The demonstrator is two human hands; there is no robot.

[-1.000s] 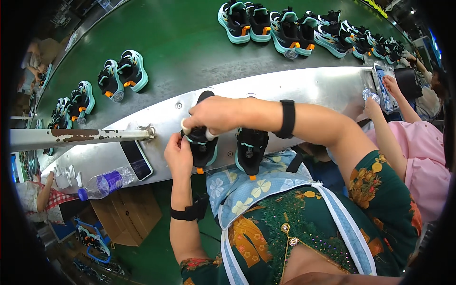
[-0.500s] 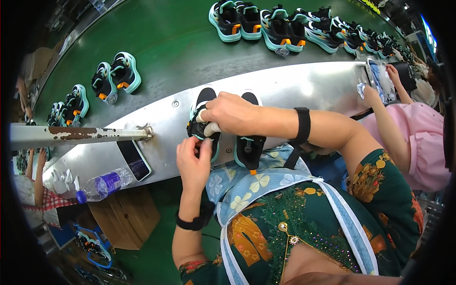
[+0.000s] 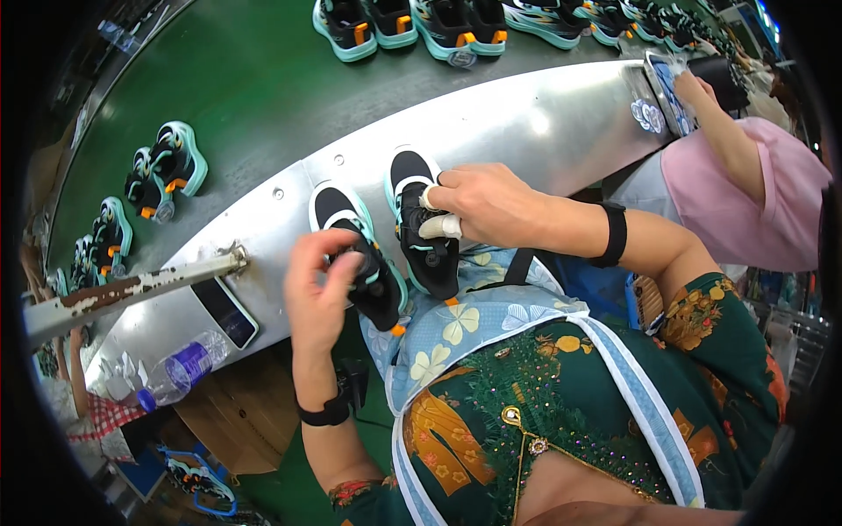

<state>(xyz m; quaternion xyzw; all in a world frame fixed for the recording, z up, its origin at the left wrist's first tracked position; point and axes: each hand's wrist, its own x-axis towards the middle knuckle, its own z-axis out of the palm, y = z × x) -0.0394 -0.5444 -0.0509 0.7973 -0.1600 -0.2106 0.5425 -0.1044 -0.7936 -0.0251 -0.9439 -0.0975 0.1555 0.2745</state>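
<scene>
Two black sneakers with mint-green soles lie side by side at the metal ledge's near edge, toes pointing away from me. Over the laces of the left sneaker [image 3: 375, 294] is my left hand [image 3: 317, 285], its thumb and bent forefinger apart and slightly blurred; I see nothing held between them. My right hand [image 3: 487, 203] is closed at the right side of the other sneaker [image 3: 430, 250], gripping it by the lacing. White covers [image 3: 440, 227] sheathe some of its fingertips. The heels, with orange tabs, reach my blue floral apron [image 3: 460, 329].
A worn metal bar [image 3: 140, 287] juts over the ledge [image 3: 491, 114] on the left, near a phone [image 3: 224, 313] and a plastic bottle [image 3: 186, 366]. More sneakers [image 3: 167, 171] stand on the green surface [image 3: 237, 96] beyond. A person in pink [image 3: 745, 188] works at the right.
My right hand has moved from the left sneaker to the right one. My left hand has shifted up over the left sneaker's laces. The whole view has swung.
</scene>
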